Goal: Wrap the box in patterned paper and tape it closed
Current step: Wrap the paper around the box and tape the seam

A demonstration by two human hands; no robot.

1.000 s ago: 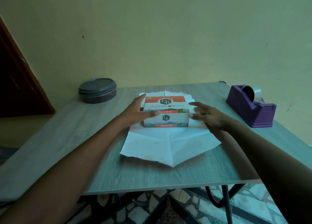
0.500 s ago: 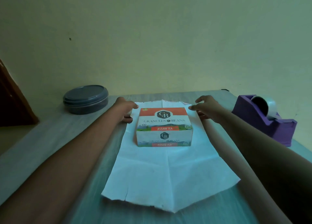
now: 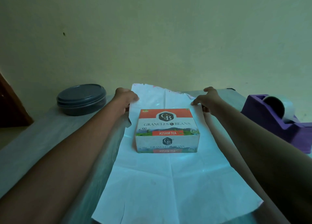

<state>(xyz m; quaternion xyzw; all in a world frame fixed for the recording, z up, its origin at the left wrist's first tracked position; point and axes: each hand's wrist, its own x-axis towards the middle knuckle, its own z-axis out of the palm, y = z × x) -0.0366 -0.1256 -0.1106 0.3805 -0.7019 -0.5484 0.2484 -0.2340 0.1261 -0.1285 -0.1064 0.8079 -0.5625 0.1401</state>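
Head view. Centrally, the orange-and-white cardboard tea box [image 3: 167, 130] sits on the creased white paper sheet [image 3: 168, 181], its long axis running left to right. Both hands reach past it: left hand [image 3: 125, 97] and right hand [image 3: 206, 97] each pinch a far corner of the sheet, lifted behind the box, about equally near. Presumably the flap folds toward the viewer. The purple tape dispenser [image 3: 276, 120] stands right.

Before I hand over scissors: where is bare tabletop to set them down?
Bare tabletop lies left of the wrapping paper, in front of the grey lidded container. The right is crowded by the purple tape dispenser.
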